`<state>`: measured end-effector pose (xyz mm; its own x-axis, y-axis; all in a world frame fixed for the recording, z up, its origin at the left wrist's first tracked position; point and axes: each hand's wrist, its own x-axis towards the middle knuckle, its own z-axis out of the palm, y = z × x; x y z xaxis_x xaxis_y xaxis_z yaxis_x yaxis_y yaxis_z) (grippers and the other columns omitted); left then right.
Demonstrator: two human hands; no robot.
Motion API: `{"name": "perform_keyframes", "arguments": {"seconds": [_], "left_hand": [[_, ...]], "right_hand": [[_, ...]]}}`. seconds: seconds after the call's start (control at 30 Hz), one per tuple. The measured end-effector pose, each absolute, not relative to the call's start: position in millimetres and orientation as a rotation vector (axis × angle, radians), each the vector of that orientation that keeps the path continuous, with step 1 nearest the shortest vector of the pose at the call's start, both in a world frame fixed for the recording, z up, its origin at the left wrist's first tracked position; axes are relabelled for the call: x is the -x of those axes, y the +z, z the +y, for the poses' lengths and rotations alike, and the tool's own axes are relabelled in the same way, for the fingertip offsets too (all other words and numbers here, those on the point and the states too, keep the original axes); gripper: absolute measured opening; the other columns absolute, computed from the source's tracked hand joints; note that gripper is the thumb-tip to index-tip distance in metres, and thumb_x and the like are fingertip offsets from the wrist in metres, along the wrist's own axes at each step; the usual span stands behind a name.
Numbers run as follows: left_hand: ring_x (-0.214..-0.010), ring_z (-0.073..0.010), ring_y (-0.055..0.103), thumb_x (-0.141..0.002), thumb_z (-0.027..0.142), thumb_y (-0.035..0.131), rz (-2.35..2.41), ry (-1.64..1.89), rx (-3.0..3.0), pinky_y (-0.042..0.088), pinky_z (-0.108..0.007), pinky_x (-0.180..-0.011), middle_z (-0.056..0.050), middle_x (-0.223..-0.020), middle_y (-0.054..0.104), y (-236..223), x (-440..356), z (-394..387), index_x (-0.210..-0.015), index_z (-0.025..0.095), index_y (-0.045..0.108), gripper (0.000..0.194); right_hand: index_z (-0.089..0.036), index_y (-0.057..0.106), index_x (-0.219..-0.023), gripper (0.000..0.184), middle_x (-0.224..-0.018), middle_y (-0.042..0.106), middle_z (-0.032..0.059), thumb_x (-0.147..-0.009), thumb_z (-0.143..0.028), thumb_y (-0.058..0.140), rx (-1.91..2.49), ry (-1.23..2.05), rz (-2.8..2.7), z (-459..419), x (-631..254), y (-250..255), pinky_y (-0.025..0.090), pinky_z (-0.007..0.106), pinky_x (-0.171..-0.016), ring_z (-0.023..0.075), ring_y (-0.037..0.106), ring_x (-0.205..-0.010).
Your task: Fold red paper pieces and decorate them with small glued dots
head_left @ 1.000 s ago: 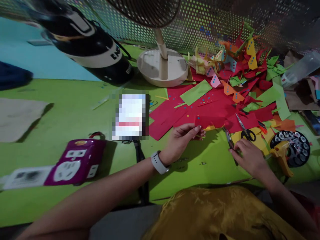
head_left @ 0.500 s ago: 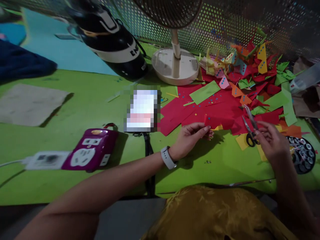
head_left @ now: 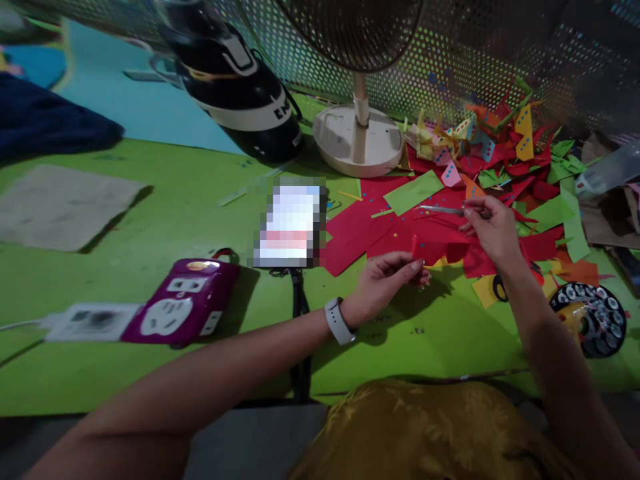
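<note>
My left hand is closed in a pinch on a small red paper piece, held just above the green table. My right hand is closed on thin metal tweezers. Their tips point left over the red paper sheets, close to a green paper strip. Black-handled scissors lie on yellow paper and are partly hidden behind my right forearm.
A heap of folded coloured paper shapes fills the back right. A fan base and a black helmet stand at the back. A purple power strip, a phone, a brown sheet and a round reel lie around.
My right hand picked the tweezers up from the table near the scissors and carried them up and left over the red paper. My left hand stayed put with its red piece.
</note>
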<state>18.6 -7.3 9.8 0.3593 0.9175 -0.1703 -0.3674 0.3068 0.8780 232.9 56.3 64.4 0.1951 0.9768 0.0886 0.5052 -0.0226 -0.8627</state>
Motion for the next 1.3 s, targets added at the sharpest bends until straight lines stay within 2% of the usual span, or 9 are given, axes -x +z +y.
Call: {"name": "perform_keyframes", "arguments": {"seconds": [0.17,0.3,0.47,0.87,1.13,1.3], "left_hand": [[-0.069,-0.0174,0.073,-0.072,0.05,0.084,0.774,0.992,-0.856,0.063,-0.035,-0.071,-0.004,-0.077,0.078,7.3,-17.0,-4.5,-0.081,0.02,0.073,0.034],[-0.069,-0.0176,0.073,-0.071,0.05,0.084,0.785,0.98,-0.84,0.063,-0.035,-0.071,-0.004,-0.078,0.079,6.6,-15.9,-3.0,-0.081,0.019,0.074,0.034],[-0.07,-0.0171,0.073,-0.072,0.05,0.084,0.798,0.959,-0.856,0.063,-0.034,-0.072,-0.004,-0.079,0.079,9.6,-14.8,-3.1,-0.081,0.019,0.072,0.034],[-0.071,-0.0169,0.073,-0.075,0.048,0.082,0.797,0.942,-0.874,0.061,-0.033,-0.073,-0.005,-0.08,0.078,7.4,-15.3,-3.3,-0.081,0.018,0.072,0.033],[-0.069,-0.0159,0.071,-0.074,0.05,0.083,0.809,0.929,-0.884,0.06,-0.031,-0.072,-0.005,-0.079,0.078,12.2,-14.2,-2.5,-0.081,0.016,0.073,0.036],[-0.069,-0.0153,0.071,-0.075,0.049,0.082,0.804,0.927,-0.893,0.06,-0.031,-0.071,-0.004,-0.079,0.077,12.9,-14.0,-2.4,-0.08,0.017,0.073,0.034]], "right_hand": [[-0.019,0.065,-0.088,0.007,-0.075,0.067,-0.0002,-0.081,-0.02,0.062,1.665,0.651,-1.307,89.2,-247.8,62.4,0.053,0.026,-0.048,0.0128,0.064,-0.052],[-0.019,0.063,-0.082,0.003,-0.064,0.063,-0.0021,-0.08,-0.017,0.061,1.757,0.687,-1.168,104.0,-262.1,51.4,0.052,0.027,-0.047,0.0138,0.063,-0.048],[-0.021,0.06,-0.079,0.004,-0.056,0.059,-0.0059,-0.077,-0.017,0.06,1.775,0.752,-1.064,105.8,-262.6,42.7,0.047,0.021,-0.041,0.0116,0.06,-0.044],[-0.021,0.056,-0.085,0.013,-0.059,0.061,-0.0065,-0.076,-0.021,0.065,1.709,0.821,-1.068,109.2,-266.9,32.3,0.047,0.02,-0.041,0.0103,0.06,-0.043],[-0.026,0.049,-0.096,0.031,-0.066,0.06,-0.0053,-0.079,-0.039,0.072,1.508,0.787,-1.142,130.2,-265.0,6.8,0.055,0.029,-0.054,0.0169,0.068,-0.06],[-0.027,0.045,-0.102,0.025,-0.074,0.063,-0.0031,-0.086,-0.036,0.063,1.468,0.662,-1.083,148.9,-268.8,1.4,0.058,0.032,-0.058,0.0185,0.072,-0.066]]}}
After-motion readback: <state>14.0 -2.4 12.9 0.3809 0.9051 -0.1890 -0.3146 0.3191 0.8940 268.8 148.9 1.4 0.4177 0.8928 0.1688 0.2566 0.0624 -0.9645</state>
